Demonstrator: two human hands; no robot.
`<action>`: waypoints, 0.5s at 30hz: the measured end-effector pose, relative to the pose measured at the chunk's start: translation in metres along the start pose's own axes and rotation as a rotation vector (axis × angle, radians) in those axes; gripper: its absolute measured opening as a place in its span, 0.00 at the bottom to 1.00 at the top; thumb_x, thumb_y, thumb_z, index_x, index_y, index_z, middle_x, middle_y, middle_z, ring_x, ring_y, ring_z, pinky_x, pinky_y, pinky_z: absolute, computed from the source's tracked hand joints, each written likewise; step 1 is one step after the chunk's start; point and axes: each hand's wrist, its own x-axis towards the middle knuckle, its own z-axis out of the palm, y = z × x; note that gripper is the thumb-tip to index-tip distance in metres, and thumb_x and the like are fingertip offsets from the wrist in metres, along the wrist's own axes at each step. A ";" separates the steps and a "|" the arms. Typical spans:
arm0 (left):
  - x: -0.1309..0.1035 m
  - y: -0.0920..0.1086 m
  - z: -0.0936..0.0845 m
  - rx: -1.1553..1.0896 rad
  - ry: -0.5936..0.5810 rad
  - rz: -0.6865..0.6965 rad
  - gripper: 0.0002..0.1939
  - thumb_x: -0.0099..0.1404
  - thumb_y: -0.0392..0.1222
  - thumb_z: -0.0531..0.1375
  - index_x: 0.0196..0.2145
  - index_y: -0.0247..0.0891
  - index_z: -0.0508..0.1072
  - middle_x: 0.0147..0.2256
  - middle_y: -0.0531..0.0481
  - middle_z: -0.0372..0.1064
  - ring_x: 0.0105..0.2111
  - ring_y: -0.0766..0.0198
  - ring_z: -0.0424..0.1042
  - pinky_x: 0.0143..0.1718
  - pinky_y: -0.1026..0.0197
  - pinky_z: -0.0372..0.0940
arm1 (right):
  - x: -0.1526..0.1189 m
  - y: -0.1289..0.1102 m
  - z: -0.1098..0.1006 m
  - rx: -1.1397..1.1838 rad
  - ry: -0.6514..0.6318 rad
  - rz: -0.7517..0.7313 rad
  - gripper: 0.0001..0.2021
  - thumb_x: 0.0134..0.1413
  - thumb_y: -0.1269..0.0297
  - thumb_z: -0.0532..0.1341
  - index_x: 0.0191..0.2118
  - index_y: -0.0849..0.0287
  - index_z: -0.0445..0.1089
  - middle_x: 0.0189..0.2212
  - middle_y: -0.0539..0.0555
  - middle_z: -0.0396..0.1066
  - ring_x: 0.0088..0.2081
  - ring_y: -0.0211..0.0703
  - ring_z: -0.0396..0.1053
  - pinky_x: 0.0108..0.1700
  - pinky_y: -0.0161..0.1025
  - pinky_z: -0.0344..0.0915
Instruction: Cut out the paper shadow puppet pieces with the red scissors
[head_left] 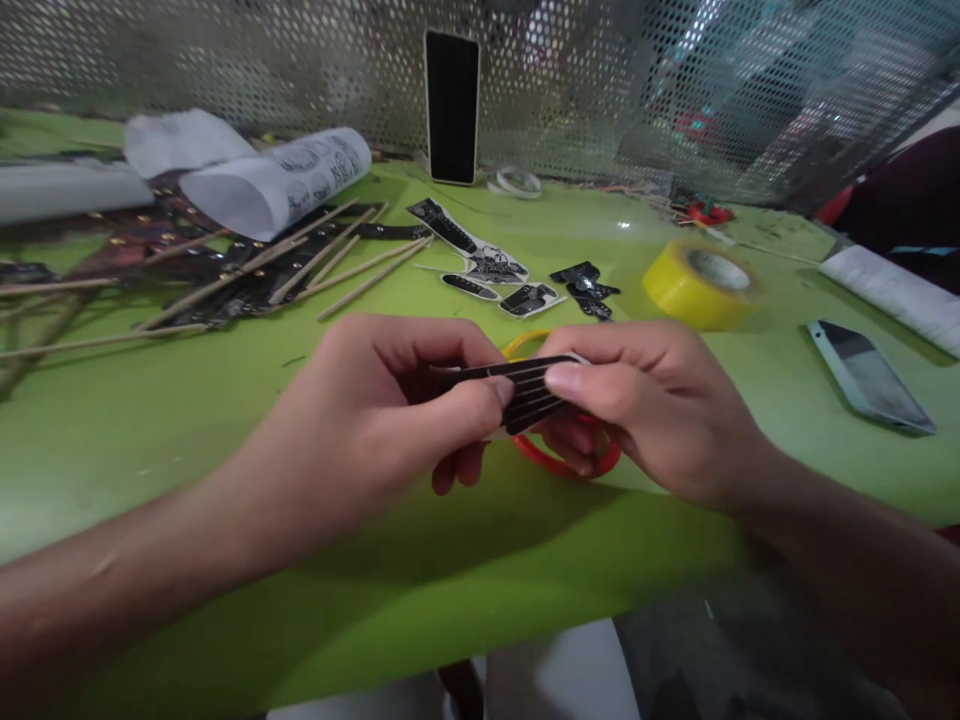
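Both hands meet near the middle of the head view, above the green table (465, 560). Between them is a black piece with thin pale lines (531, 392). My left hand (405, 410) pinches its left end, thumb on top. At the right end, my right hand (637, 400) grips the same piece between thumb and fingers. A pair of scissors with a red and yellow handle (551, 465) shows behind and below my right fingers, partly hidden. Black-and-white paper cutouts (491, 265) lie just beyond the hands, with a smaller black piece (587, 288) beside them.
Wooden sticks (360, 278) and dark strips lie at the left under rolled printed paper (315, 175). A yellow tape roll (697, 285) and a phone (870, 378) are at the right. Another phone (452, 110) stands upright against the perforated metal screen (300, 60). A white roll (892, 295) lies far right.
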 end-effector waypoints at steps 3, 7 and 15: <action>-0.001 0.000 0.000 -0.054 -0.026 -0.013 0.10 0.63 0.37 0.63 0.24 0.39 0.80 0.17 0.55 0.73 0.17 0.68 0.70 0.20 0.70 0.66 | 0.000 0.001 -0.004 -0.026 0.082 -0.055 0.15 0.68 0.69 0.65 0.27 0.56 0.68 0.19 0.46 0.66 0.19 0.34 0.63 0.21 0.33 0.59; -0.001 -0.001 0.001 -0.144 -0.051 -0.040 0.06 0.62 0.36 0.64 0.28 0.39 0.81 0.18 0.56 0.74 0.18 0.68 0.71 0.20 0.71 0.68 | -0.001 -0.001 -0.005 -0.134 0.122 -0.103 0.15 0.70 0.68 0.63 0.27 0.57 0.70 0.19 0.46 0.66 0.20 0.34 0.63 0.21 0.34 0.57; 0.000 -0.001 -0.002 -0.087 -0.026 -0.001 0.07 0.58 0.36 0.66 0.23 0.38 0.80 0.18 0.54 0.73 0.17 0.68 0.71 0.21 0.70 0.65 | -0.003 -0.001 -0.002 -0.157 0.090 -0.085 0.15 0.70 0.65 0.63 0.27 0.56 0.70 0.17 0.44 0.65 0.19 0.32 0.60 0.21 0.32 0.57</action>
